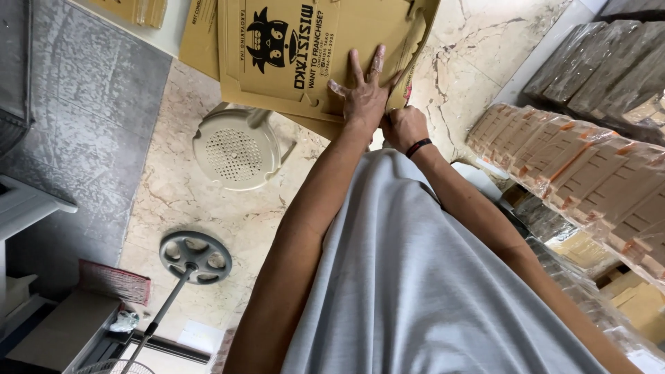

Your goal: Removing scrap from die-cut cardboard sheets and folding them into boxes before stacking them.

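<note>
A flat brown cardboard box blank (277, 69) with a black cartoon print lies in front of me, above the marble floor. My left hand (365, 93) presses flat on its lower right part, fingers spread. Just right of it, my right hand (403, 128), with a black band on the wrist, is closed in a fist around the cardboard's folded edge flap. My grey shirt fills the lower middle of the view.
A beige plastic stool (235, 149) stands on the floor under the cardboard. A grey round fan base (195, 257) with its pole is at the lower left. Plastic-wrapped stacks of flat cartons (575, 159) line the right side. More cardboard (197, 34) lies at the top.
</note>
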